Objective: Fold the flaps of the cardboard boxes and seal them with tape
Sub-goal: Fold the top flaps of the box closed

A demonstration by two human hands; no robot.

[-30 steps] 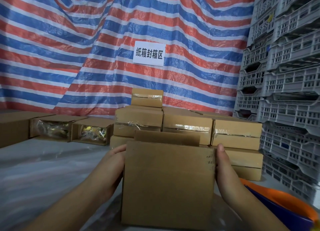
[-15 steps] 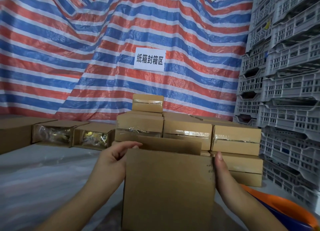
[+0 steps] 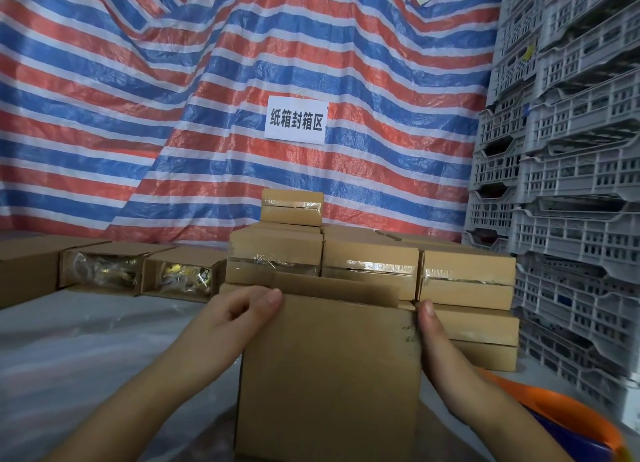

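A brown cardboard box (image 3: pixel 329 375) stands upright in the near middle of the view, on a surface covered with a clear plastic sheet (image 3: pixel 86 350), and the person holds it between both hands. The left hand (image 3: pixel 235 319) is at the upper left corner of the box; its fingers are curled there, with the thumb tip on the top edge of the near wall, so it grips this corner. The right hand (image 3: pixel 436 350) lies flat along the right wall of the box, the thumb straight and pointing up along the edge; its other fingers are hidden behind the box, so I cannot tell how they lie. Just beyond the left fingertips, one flap (image 3: pixel 336 288) of the box stands up behind the near wall and is not folded down. Further beyond the fingers is a stack of sealed cardboard boxes (image 3: pixel 370 264), each with a strip of clear tape across its front, and one small box sits on top of them. To the left of the left hand, well apart, two open boxes (image 3: pixel 138 271) lie on their sides and show shiny wrapped goods inside. To the right of the right hand, grey plastic crates (image 3: pixel 571 184) are piled high. Below the right wrist there is the rim of an orange basin (image 3: pixel 554 402). Behind everything hangs a red, white and blue striped tarpaulin (image 3: pixel 173 115) with a white paper sign (image 3: pixel 296 119) that bears Chinese characters.
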